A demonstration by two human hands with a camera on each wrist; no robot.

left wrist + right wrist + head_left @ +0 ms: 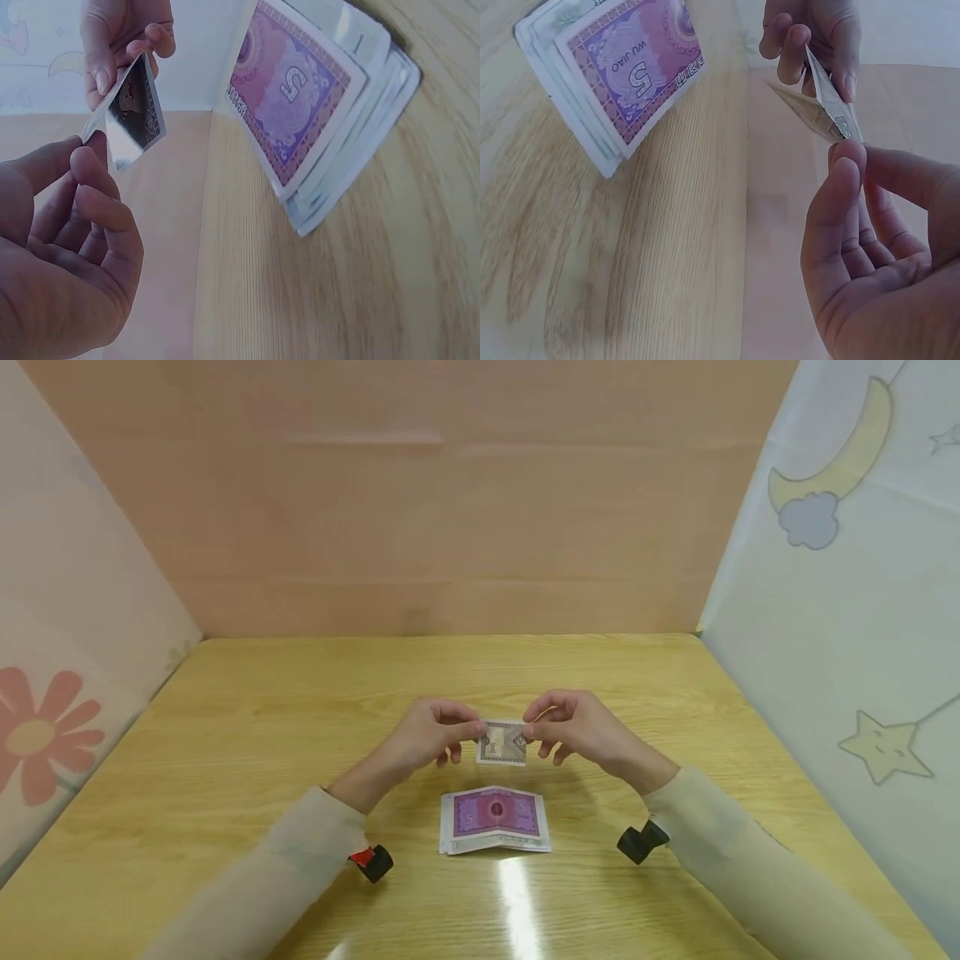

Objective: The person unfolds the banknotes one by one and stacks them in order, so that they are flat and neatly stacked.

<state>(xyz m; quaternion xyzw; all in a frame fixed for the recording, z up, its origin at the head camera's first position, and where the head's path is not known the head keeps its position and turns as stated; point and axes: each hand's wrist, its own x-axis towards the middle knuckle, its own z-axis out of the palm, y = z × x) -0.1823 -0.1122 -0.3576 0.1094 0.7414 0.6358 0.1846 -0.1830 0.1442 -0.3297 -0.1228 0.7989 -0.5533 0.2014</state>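
Note:
A small brownish banknote marked 1 is held up above the table between both hands. My left hand pinches its left end between thumb and fingers, and my right hand pinches the right end. In the right wrist view the banknote looks folded, its two layers spreading apart. Below the hands lies a stack of banknotes, topped by a purple one marked 5 with a crease down its middle. Neither hand touches that stack.
The wooden table runs back to a plain orange-brown wall. On the left stands a panel with a red flower, on the right one with a moon and a star. Dark wrist cameras hang below the sleeves.

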